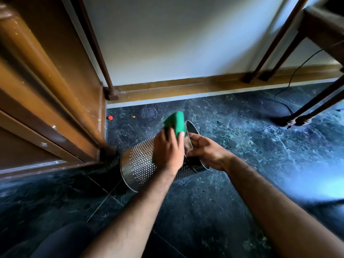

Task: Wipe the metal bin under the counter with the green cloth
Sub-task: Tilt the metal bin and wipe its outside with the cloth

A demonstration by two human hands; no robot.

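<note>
The perforated metal bin (pixel 138 166) lies tipped on its side over the dark marble floor, its base toward the lower left and its open rim toward the upper right. My left hand (pixel 168 148) presses the folded green cloth (pixel 176 122) against the bin's upper wall near the rim. My right hand (pixel 205 149) grips the bin's rim from the right, with the thumb on the outside and the fingers hidden inside. Part of the cloth is hidden under my left hand.
A brown wooden cabinet (pixel 55 94) stands at the left, close to the bin's base. A white wall with a brown skirting board (pixel 186 86) runs behind. Dark furniture legs (pixel 290 120) and a black cable (pixel 283 101) stand at the right. A small red object (pixel 110 117) lies by the cabinet.
</note>
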